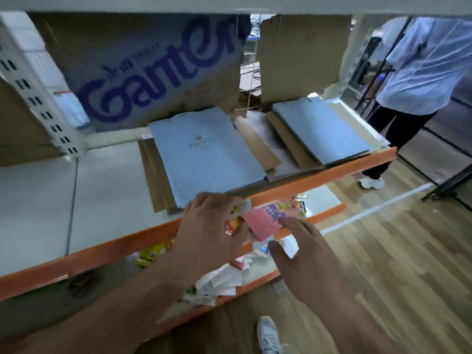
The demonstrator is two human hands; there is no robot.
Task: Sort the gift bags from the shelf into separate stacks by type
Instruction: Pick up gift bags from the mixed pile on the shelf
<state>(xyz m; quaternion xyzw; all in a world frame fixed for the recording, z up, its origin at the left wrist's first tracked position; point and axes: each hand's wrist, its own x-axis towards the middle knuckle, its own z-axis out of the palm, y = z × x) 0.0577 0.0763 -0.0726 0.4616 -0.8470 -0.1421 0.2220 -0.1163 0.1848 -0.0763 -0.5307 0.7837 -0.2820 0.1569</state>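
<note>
Gripping pink gift bag (261, 223) in left hand (212, 226), long axis running rightward, right hand (306, 261) spread wide

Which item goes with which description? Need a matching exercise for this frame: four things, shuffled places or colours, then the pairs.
Things:
1. crown-print blue bag
2. pink gift bag
3. cardboard panel
4. shelf edge

Descriptions:
A. orange
B. purple lettering, standing at the back of the shelf
C. lying flat on a brown stack
D. in front of the shelf, at the left hand

Pairs: 1-C, 2-D, 3-B, 4-A
</note>
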